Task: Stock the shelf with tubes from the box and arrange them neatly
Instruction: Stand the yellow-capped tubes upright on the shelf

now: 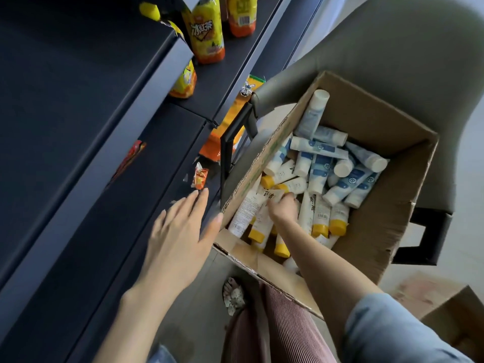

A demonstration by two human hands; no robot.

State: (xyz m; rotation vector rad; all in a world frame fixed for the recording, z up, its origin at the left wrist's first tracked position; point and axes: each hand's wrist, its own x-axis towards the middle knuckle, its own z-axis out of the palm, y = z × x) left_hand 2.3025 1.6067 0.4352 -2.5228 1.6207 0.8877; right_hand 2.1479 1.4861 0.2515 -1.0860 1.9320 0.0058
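For lifting out, a tube [269, 193] in the box [379, 113] is gripped by the right hand's [284, 209] curled fingers [288, 197]; left of them, the left hand [180, 231] is spread wide.

I see the cardboard box [366, 119] standing open with its flaps up, just beside the dark shelf [146, 179], whose tiers run along its left side. Inside, the tubes lie in a loose heap. At the near end are the yellow-capped tubes [320, 213], white-bodied, most with their caps toward the near wall. Toward the far end the blue-and-white tubes [318, 169], white-capped, are piled crosswise. One of these, the leaning tube [313, 113], is propped against the box's left wall near the far corner. The right hand [284, 208] grips a white tube [272, 196] by the near left wall.
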